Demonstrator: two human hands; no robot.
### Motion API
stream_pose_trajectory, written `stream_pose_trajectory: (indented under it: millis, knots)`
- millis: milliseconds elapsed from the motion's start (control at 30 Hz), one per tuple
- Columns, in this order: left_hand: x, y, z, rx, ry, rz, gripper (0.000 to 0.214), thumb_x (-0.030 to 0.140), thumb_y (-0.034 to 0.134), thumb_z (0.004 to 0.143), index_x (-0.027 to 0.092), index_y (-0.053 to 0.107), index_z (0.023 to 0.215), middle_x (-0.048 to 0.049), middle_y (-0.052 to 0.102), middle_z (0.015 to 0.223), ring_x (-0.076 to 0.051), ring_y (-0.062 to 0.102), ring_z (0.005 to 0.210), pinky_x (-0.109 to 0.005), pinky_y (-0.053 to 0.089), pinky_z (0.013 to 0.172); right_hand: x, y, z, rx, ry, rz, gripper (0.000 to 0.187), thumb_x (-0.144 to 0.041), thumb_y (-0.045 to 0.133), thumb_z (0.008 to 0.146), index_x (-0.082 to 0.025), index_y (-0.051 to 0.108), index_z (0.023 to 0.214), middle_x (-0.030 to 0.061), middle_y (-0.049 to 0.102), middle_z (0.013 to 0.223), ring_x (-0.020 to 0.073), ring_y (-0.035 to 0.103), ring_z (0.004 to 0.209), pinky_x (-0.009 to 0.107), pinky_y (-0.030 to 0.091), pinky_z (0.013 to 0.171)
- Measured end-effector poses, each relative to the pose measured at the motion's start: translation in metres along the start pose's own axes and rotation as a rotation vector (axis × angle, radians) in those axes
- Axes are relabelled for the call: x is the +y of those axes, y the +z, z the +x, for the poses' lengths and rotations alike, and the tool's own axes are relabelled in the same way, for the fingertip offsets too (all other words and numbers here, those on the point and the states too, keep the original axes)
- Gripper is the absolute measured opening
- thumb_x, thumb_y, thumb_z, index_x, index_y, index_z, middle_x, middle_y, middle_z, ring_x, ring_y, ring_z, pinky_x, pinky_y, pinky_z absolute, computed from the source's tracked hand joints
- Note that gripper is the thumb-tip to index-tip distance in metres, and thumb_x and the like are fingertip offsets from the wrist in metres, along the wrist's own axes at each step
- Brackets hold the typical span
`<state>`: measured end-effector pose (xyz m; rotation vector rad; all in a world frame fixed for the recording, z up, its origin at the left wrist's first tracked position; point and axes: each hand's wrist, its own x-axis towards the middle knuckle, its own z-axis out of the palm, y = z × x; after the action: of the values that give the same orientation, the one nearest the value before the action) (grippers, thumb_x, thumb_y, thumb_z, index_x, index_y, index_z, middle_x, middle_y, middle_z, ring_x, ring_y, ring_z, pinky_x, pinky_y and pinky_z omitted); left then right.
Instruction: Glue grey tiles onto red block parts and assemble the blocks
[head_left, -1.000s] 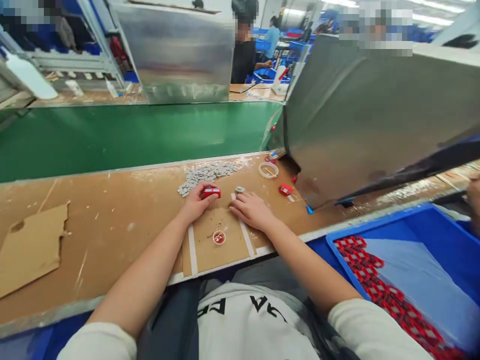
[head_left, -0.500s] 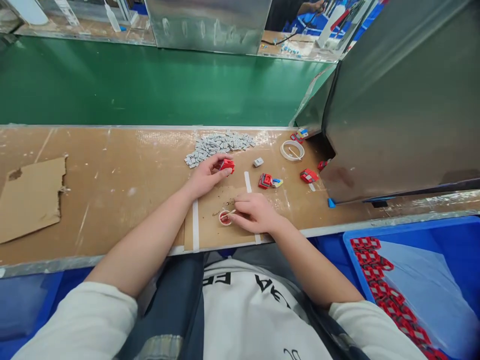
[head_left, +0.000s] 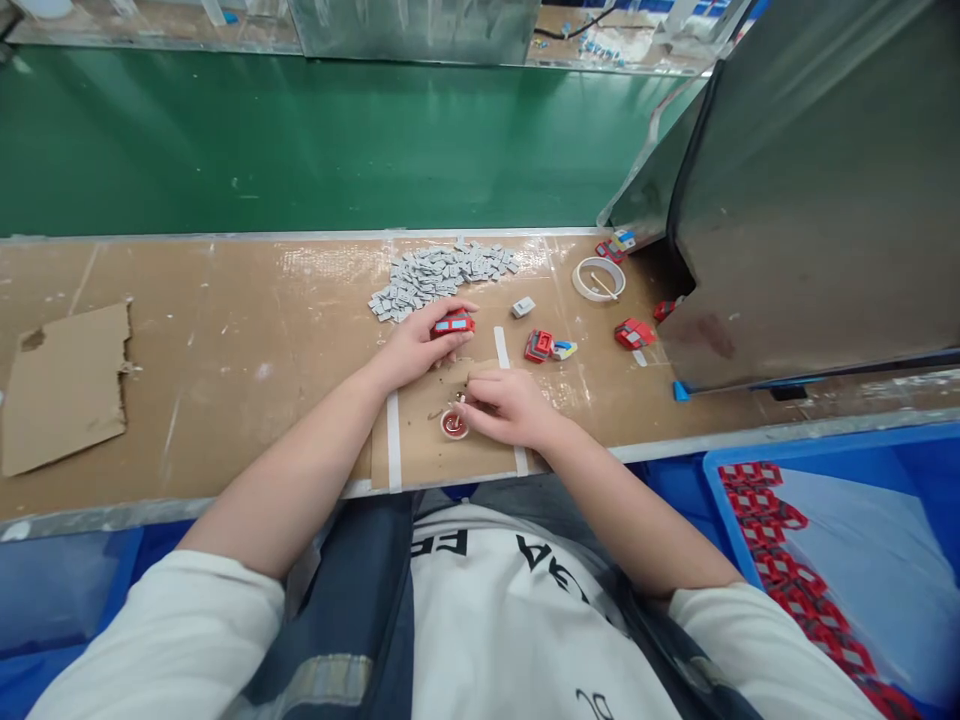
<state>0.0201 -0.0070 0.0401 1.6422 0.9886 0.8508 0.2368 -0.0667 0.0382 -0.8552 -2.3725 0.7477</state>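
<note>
My left hand (head_left: 414,346) is closed around a red toy car (head_left: 453,324) with light blue windows, just in front of a heap of small grey pieces (head_left: 435,275). Between the fingertips of my right hand (head_left: 511,406) is a thin pale stick (head_left: 460,406), its lower end inside a small round cup (head_left: 454,426) of red paint-like stuff. The cup stands on a brown board close to the table's front edge. Right of my hands sit a red toy part (head_left: 538,346), a small blue, yellow and white piece (head_left: 564,350) and a grey block (head_left: 523,307).
A roll of white tape (head_left: 577,282) with a stick across it lies back right, near another red toy car (head_left: 634,334). A dark metal panel (head_left: 810,230) rises at right. A blue bin (head_left: 712,470) below holds rows of red parts. Torn cardboard (head_left: 67,400) lies left.
The red toy car has turned in my left hand, so its light blue windows show. The stick in my right hand stands steeper in the cup. The whole view has shifted slightly.
</note>
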Motion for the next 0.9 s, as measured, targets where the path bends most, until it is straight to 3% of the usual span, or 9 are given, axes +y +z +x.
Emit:
stream_pose_trajectory:
  millis: [67, 167, 267, 367, 567, 700, 800, 900]
  knots:
    - [0.001, 0.0, 0.0, 0.02, 0.011, 0.008, 0.043, 0.048, 0.065, 0.098, 0.025, 0.062, 0.134, -0.0035, 0.069, 0.107, -0.015, 0.064, 0.078, -0.029, 0.052, 0.074, -0.002, 0.0, 0.001, -0.012, 0.01, -0.023, 0.036, -0.035, 0.057, 0.105, -0.021, 0.05, 0.072, -0.0002, 0.054, 0.068, 0.0144, 0.048, 0.066, 0.03, 0.029, 0.063]
    - [0.004, 0.001, -0.001, 0.074, 0.056, 0.103, 0.039, 0.047, 0.075, 0.09, 0.023, 0.064, 0.119, -0.0021, 0.069, 0.108, -0.018, 0.064, 0.091, -0.031, 0.052, 0.085, -0.004, -0.001, 0.004, -0.011, 0.046, -0.019, 0.035, -0.037, 0.06, 0.103, -0.021, 0.051, 0.073, -0.0008, 0.054, 0.067, 0.0145, 0.049, 0.066, 0.029, 0.03, 0.065]
    - [0.007, 0.003, -0.003, 0.105, 0.0, 0.159, 0.045, 0.044, 0.084, 0.078, 0.024, 0.058, 0.109, 0.0017, 0.068, 0.096, -0.018, 0.063, 0.083, -0.032, 0.05, 0.08, -0.005, -0.002, 0.01, -0.038, 0.081, -0.009, 0.036, -0.041, 0.065, 0.099, -0.021, 0.051, 0.073, -0.0015, 0.055, 0.067, 0.0143, 0.049, 0.066, 0.028, 0.03, 0.066]
    - [0.008, 0.006, -0.005, 0.114, -0.03, 0.189, 0.043, 0.04, 0.085, 0.076, 0.023, 0.055, 0.102, 0.0028, 0.067, 0.091, -0.017, 0.062, 0.078, -0.031, 0.048, 0.076, -0.006, -0.001, 0.015, -0.097, 0.054, -0.008, 0.036, -0.035, 0.061, 0.099, -0.022, 0.044, 0.07, -0.0009, 0.054, 0.067, 0.0143, 0.048, 0.066, 0.029, 0.029, 0.066]
    - [0.0, 0.003, -0.002, 0.11, 0.106, 0.212, 0.043, 0.037, 0.087, 0.078, 0.022, 0.068, 0.114, -0.0047, 0.071, 0.11, -0.022, 0.066, 0.096, -0.033, 0.053, 0.085, -0.003, -0.001, 0.011, -0.111, -0.045, 0.003, 0.035, -0.026, 0.054, 0.1, -0.022, 0.039, 0.069, -0.0021, 0.048, 0.064, 0.0139, 0.041, 0.062, 0.03, 0.027, 0.064]
    - [-0.005, 0.004, -0.001, 0.084, 0.062, 0.087, 0.061, 0.032, 0.089, 0.077, 0.025, 0.064, 0.132, -0.0038, 0.073, 0.11, -0.02, 0.069, 0.091, -0.034, 0.056, 0.082, 0.002, 0.0, 0.006, -0.03, -0.098, 0.061, 0.036, -0.027, 0.055, 0.103, -0.022, 0.043, 0.07, -0.003, 0.047, 0.063, 0.0131, 0.042, 0.06, 0.029, 0.028, 0.062]
    - [-0.004, 0.005, -0.002, 0.063, 0.045, 0.048, 0.054, 0.032, 0.091, 0.075, 0.022, 0.066, 0.122, -0.0033, 0.075, 0.105, -0.02, 0.071, 0.09, -0.033, 0.058, 0.083, 0.006, 0.001, 0.003, 0.082, -0.128, 0.107, 0.035, -0.029, 0.056, 0.105, -0.022, 0.047, 0.072, -0.0039, 0.045, 0.062, 0.0125, 0.039, 0.058, 0.028, 0.029, 0.06]
    - [-0.002, 0.005, -0.002, 0.033, 0.084, 0.12, 0.046, 0.028, 0.091, 0.075, 0.021, 0.071, 0.116, -0.0042, 0.075, 0.11, -0.019, 0.071, 0.094, -0.031, 0.059, 0.085, 0.008, 0.003, 0.001, 0.085, -0.138, 0.149, 0.037, -0.032, 0.056, 0.107, -0.023, 0.048, 0.072, -0.004, 0.045, 0.062, 0.0126, 0.038, 0.058, 0.029, 0.029, 0.058]
